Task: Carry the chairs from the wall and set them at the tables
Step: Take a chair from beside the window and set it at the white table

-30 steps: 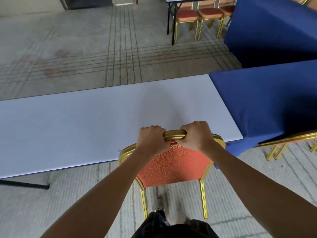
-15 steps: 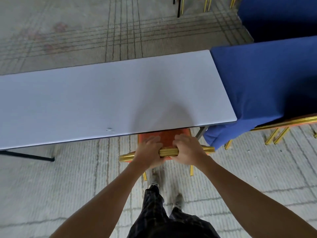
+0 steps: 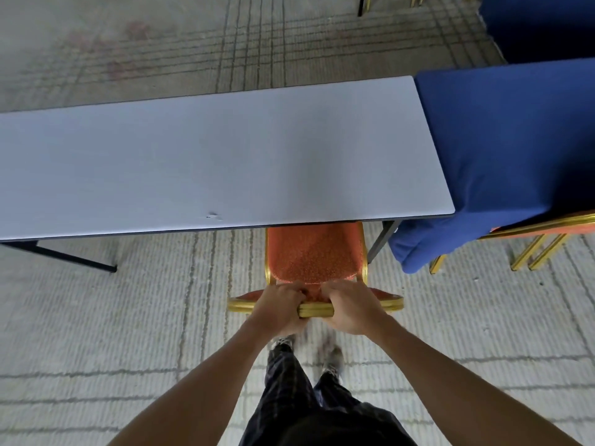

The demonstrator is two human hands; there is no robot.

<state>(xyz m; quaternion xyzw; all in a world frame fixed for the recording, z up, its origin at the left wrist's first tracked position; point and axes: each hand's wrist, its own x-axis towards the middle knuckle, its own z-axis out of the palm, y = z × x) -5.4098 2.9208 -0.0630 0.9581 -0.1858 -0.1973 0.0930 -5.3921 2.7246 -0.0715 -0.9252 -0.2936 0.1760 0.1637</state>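
**At the near edge of the grey table (image 3: 225, 156): chair (image 3: 314, 252) gripped by its top rail (image 3: 315, 310)**

Below the middle of the view, the chair's orange seat points to 12 o'clock. Its front edge is hidden under the tabletop, and its rear part shows between gold side rails. The top rail of the backrest runs from 9 to 3 o'clock, crosswise to any push. Both hands are wrapped round that rail near its middle, fingers curled over the far side. The left hand (image 3: 280, 309) sits just to 9 o'clock of centre and the right hand (image 3: 352, 309) just to 3, with a short bare piece of gold tube between them. Neither is nearer the seat. They sit level, so the seat lies straight ahead of the grip, toward 12. The seat and backrest hide the chair's feet, so it cannot be told whether they rest on the floor.

By the look of it, the chair is nearly placed. What remains is probably a short straight push to 12, or simply letting go. The thing to watch is the table's folding leg (image 3: 381, 242), just at 1 o'clock of the seat's right corner. A swing to the right could knock it.

Farther out, a blue cloth (image 3: 502, 140) drapes a table set against the grey table's end at 2 o'clock. A second chair (image 3: 547, 232) is tucked under the hanging cloth at 3. The person's checked trousers (image 3: 289, 387) and blurred shoes stand at 6, on pale ribbed carpet (image 3: 112, 317).
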